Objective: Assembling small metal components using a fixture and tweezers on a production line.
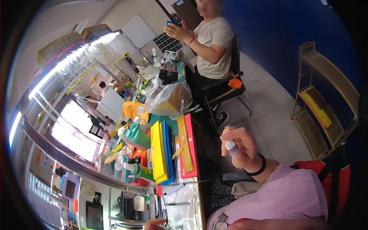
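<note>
right hand [248,148] raised, clear of table edge [199,195], open floor [270,122] beyond.

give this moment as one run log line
right hand: raised, curled, white-and-grey piece at one digit | left hand: partly visible, lower edge | bench: yellow strips, blue strips

Right hand [244,147] with black wristband [263,165]
</note>
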The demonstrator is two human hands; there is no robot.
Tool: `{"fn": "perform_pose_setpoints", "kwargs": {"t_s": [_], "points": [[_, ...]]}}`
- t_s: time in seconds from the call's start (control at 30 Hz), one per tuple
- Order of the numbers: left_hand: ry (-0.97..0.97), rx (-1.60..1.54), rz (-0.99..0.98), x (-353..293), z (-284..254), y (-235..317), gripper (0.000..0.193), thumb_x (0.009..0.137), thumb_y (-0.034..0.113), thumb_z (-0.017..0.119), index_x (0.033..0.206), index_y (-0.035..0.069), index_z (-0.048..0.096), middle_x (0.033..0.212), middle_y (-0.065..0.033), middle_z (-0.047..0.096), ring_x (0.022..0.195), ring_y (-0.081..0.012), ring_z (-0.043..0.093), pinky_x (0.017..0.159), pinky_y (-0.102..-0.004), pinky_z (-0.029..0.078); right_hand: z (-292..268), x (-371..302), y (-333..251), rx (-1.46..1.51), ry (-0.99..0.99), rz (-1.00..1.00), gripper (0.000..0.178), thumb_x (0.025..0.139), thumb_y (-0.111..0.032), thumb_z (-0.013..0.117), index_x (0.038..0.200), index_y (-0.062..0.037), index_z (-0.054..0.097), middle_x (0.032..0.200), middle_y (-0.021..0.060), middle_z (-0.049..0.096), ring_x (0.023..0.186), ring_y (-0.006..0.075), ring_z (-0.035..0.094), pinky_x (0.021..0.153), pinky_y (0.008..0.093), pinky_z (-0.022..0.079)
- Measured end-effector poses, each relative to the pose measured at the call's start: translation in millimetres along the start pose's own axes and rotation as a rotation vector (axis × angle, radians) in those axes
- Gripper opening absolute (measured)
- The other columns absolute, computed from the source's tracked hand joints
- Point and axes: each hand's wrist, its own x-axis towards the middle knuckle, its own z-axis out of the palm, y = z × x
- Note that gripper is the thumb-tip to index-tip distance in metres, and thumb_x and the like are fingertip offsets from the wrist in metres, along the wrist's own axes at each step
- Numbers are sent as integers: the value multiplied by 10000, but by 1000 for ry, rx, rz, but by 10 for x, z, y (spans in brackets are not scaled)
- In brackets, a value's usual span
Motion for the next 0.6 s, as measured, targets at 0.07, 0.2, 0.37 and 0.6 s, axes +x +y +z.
{"fn": "perform_pose_setpoints", "kwargs": {"t_s": [0.07, 0.2, 0.37, 0.6], "points": [[3, 7, -10, 37, -8, 3, 305, 899, 19, 587, 1200, 5, 546, 702, 42, 481, 636, -37, 412, 580, -188, 341, 3, 23, 28, -2, 2, 5, 209, 933, -36, 503, 1122, 40, 549, 778, 57, 496, 585, 95, 510, 519, 218, 419], [-5, 108, 15, 58, -19, 106, 287, 889, 7, 587, 1175, -8, 561, 711, 16, 512, 648, -52, 440, 594, -196, 377, -7, 73, -28, -69, -9, -25, 208, 920, -27, 489, 1098, 42, 573, 758, 57, 519, 571, 92, 521, 502, 220, 404], [-61, 81, -88, 73, -8, 86, 305, 905, 13, 588, 1206, 2, 544, 785, 11, 540, 680, -64, 468, 631, -204, 403, -45, 54, 50, -42, -27, -31, 205, 917, -44, 500, 1089, 26, 587, 734, 50, 515, 566, 85, 522, 507, 214, 406], [-66, -14, -106, 113, 55, 37, 317, 906, 4, 586, 1218, 6, 530, 814, 7, 538, 720, -68, 470, 666, -213, 399, -116, 93, 33, -36, -47, -32, 211, 911, -46, 504, 1088, 31, 590, 741, 46, 514, 576, 80, 522, 512, 209, 407]]}}
